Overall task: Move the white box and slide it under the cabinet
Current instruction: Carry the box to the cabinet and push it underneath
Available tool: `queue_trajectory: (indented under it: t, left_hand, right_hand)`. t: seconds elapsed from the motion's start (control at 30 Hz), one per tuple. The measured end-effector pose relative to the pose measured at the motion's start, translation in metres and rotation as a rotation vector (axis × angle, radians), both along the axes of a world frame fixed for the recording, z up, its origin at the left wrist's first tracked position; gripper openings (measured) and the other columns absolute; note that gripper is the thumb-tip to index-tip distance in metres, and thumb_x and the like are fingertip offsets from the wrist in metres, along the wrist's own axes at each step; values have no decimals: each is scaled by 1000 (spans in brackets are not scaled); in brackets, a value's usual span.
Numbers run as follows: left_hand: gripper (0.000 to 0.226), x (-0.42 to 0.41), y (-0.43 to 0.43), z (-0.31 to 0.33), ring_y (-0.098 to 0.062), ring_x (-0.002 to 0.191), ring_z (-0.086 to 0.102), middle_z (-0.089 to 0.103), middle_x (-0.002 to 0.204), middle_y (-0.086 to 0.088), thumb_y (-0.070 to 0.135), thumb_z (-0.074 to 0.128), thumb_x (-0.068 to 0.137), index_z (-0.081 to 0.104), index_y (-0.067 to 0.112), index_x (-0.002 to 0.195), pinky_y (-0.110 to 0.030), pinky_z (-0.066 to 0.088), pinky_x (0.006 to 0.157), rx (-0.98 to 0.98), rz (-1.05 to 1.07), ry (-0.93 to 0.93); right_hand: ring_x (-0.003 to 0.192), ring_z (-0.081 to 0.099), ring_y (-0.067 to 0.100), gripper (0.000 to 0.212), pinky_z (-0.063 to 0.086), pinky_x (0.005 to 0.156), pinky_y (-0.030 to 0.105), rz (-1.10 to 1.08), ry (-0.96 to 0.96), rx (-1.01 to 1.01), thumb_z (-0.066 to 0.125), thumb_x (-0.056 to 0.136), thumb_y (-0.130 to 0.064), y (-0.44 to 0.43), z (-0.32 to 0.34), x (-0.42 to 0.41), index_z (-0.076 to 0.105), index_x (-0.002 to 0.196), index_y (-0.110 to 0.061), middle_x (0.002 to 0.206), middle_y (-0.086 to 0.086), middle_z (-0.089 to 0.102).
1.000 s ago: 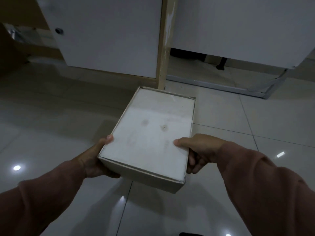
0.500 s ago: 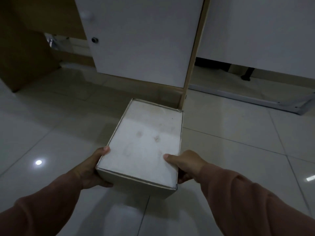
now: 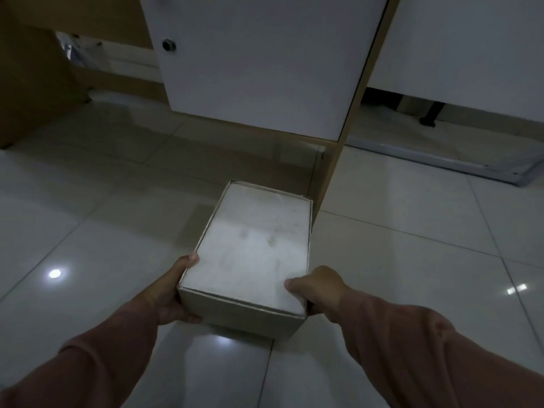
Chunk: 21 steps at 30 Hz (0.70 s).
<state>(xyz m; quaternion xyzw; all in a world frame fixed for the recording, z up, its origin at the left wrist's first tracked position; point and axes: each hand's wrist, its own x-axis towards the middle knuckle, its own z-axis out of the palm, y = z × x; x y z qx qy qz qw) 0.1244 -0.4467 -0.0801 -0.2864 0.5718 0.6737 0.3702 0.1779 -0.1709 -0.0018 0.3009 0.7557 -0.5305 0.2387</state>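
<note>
A glossy tiled floor [image 3: 412, 275] fills most of the view, carrying bright light reflections at about eight and four o'clock. Above it, from eleven to one o'clock, hangs the cabinet [image 3: 259, 69], its white door ending short of the floor so that a dim gap opens underneath; a wooden upright [image 3: 347, 134] runs down its right edge to the tiles. A second white panel [image 3: 459, 45] spans the two o'clock corner, and a brown wooden side [image 3: 26, 83] stands at ten o'clock. Two long sleeves [image 3: 426, 354] reach in from seven and five o'clock. At the centre, the white box [image 3: 256, 248] lies low over the tiles, its far end just before the gap and beside the foot of the upright. The left hand [image 3: 172, 293] clasps its near left corner, thumb on the lid, and the right hand [image 3: 319, 290] clasps the near right corner likewise. A small round lock [image 3: 168, 45] sits on the door at eleven o'clock.
</note>
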Motion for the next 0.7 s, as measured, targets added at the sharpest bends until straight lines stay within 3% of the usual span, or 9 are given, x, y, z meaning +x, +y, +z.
queue_trajectory:
  t: [0.1, 0.17, 0.23, 0.3, 0.4, 0.53, 0.7]
  left_hand:
    - [73, 0, -3, -3, -36, 89, 60, 69, 93, -16, 67, 64, 46, 65, 19, 101, -51, 50, 76, 34, 3, -27]
    - [73, 1, -2, -2, -36, 88, 62, 70, 93, -16, 68, 65, 45, 66, 19, 100, -50, 53, 74, 56, 17, -39]
    - [70, 4, 1, 4, -35, 89, 62, 69, 94, -15, 69, 64, 48, 67, 20, 97, -49, 53, 72, 71, 39, -50]
    - [63, 8, 5, 9, -34, 88, 62, 69, 95, -13, 71, 60, 56, 67, 22, 96, -47, 54, 71, 78, 55, -55]
    - [60, 15, 7, 7, -32, 91, 62, 69, 99, -12, 72, 53, 67, 67, 25, 100, -47, 51, 76, 75, 70, -19]
    - [54, 28, 5, 0, -29, 100, 62, 71, 107, -5, 71, 49, 72, 67, 31, 104, -47, 49, 83, 93, 170, 57]
    - [58, 30, 7, 2, -25, 108, 59, 68, 116, 1, 74, 45, 72, 64, 37, 112, -46, 46, 86, 73, 209, 102]
  right_hand:
    - [61, 59, 32, 14, 55, 59, 43, -33, -39, 22, 69, 73, -3, -11, 4, -2, 57, 67, -1, 76, 22, 59]
    - [61, 58, 29, 18, 53, 54, 37, -52, -60, 39, 71, 70, -4, -20, 8, -3, 57, 81, 2, 77, 18, 57]
    - [76, 61, 29, 46, 53, 59, 37, -89, -54, 53, 73, 67, -4, -28, 9, -1, 48, 106, 2, 86, 15, 56]
    - [88, 63, 31, 58, 54, 69, 40, -171, -9, 67, 72, 67, -5, -35, 7, 5, 41, 116, -1, 94, 15, 59]
    - [93, 63, 32, 55, 55, 88, 44, -391, 72, -1, 71, 67, -11, -45, -10, 17, 47, 117, -7, 103, 14, 63]
    - [92, 62, 27, 36, 52, 89, 37, -587, 241, 2, 73, 71, -22, -71, -31, 32, 56, 103, -16, 107, 9, 65]
    - [109, 59, 31, 52, 48, 100, 43, -575, 322, 15, 72, 76, -28, -81, -38, 39, 56, 123, -11, 122, 13, 61]
